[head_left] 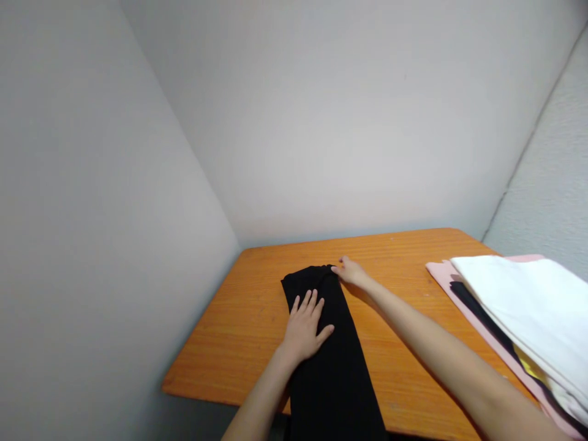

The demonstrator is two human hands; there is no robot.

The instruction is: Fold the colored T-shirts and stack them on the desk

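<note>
A long black garment, folded into a narrow strip, lies on the orange wooden table and hangs over the near edge. My left hand lies flat on it, fingers spread, pressing the cloth near its far end. My right hand reaches to the far right corner of the strip, with its fingers pinched on the cloth's edge.
A stack of folded clothes sits at the table's right side: white on top, black, yellow and pink beneath. Grey walls close in on the left, back and right. The table's left and near edges are rounded.
</note>
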